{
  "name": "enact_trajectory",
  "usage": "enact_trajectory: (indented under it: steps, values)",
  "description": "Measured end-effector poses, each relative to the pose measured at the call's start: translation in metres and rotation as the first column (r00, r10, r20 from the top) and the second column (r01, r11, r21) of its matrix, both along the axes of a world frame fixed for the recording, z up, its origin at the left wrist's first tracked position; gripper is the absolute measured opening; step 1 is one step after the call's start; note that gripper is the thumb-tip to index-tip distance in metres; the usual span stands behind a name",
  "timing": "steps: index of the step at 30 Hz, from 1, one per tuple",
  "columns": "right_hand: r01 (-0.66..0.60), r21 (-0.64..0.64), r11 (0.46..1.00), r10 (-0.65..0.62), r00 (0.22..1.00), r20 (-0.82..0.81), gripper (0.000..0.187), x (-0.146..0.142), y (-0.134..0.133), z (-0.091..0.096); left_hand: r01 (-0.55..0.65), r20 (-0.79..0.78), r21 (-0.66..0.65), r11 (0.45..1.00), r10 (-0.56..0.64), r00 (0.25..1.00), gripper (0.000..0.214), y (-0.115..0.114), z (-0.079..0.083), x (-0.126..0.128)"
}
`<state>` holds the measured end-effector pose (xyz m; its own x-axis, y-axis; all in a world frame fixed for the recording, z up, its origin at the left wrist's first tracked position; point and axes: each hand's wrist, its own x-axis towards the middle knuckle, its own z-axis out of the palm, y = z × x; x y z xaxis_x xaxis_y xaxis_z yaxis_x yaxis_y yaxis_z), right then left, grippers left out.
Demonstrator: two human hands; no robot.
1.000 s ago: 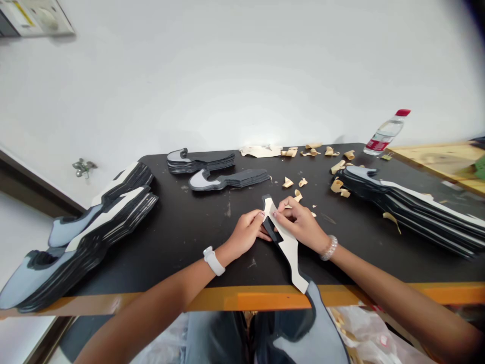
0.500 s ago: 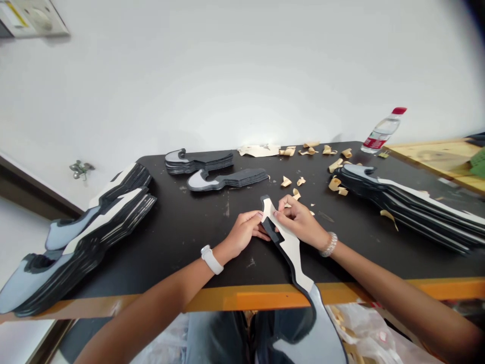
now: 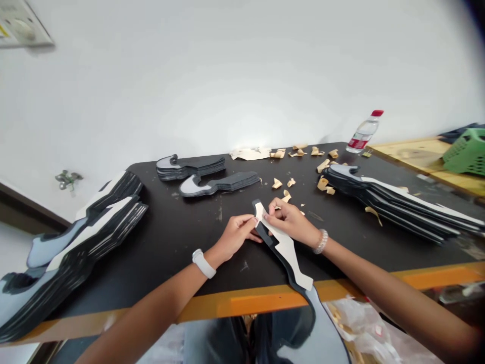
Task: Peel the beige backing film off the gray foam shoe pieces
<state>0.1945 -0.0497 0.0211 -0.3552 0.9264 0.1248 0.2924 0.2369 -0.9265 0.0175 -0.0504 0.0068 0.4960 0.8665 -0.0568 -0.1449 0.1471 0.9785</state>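
The white strip point(image 3: 287, 248) lies along the narrow part of a dark shaped piece point(image 3: 283, 260), at the middle of the table's near side. Its near end sits further right than a second ago, so more of the dark border shows along its left side there. The dark piece runs over the table's near edge, and its wide grey end point(image 3: 326, 323) reaches over the person's lap, much as before.

The left hand point(image 3: 237, 232) pinches the far end from the left, thumb on top and fingers underneath. The right hand point(image 3: 293, 223) grips the strip just beside it, thumb and bent forefinger on the white surface. Both grips look the same as in the earlier frames.

Around them, the black table point(image 3: 182, 258) bears the same things in the same places. Curled tan scraps point(image 3: 277, 183) lie beyond the hands, with a flat cream sheet point(image 3: 250, 153) at the far edge. Two small stacks of dark pieces point(image 3: 222, 184) lie far left of the hands, larger stacks point(image 3: 102, 222) near left, and another stack point(image 3: 382, 202) at right. Behind that, a bottle point(image 3: 364, 134) stands upright.

The view has turned rightward: the green basket point(image 3: 468, 154) at far right now shows much more, while the wall plate point(image 3: 25, 25) is cut further at left.
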Motion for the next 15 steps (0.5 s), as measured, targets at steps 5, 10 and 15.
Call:
enact_trajectory:
  steps: [5,10,15]
  values:
    - [-0.047,-0.021,0.999,0.047,0.999,-0.006,0.03,0.001,0.003,0.0,-0.112,-0.107,0.083,0.99,0.121,0.987,0.03,-0.001,0.001,0.002]
    - [-0.044,-0.11,0.993,0.033,0.994,-0.103,0.035,-0.002,0.006,-0.006,-0.108,-0.143,0.202,0.973,0.139,0.98,0.03,0.001,-0.001,0.001]
    - [0.054,-0.185,0.981,-0.083,0.984,-0.155,0.043,-0.006,0.009,-0.012,-0.127,-0.103,0.225,0.966,0.153,0.983,0.03,0.003,-0.003,0.0]
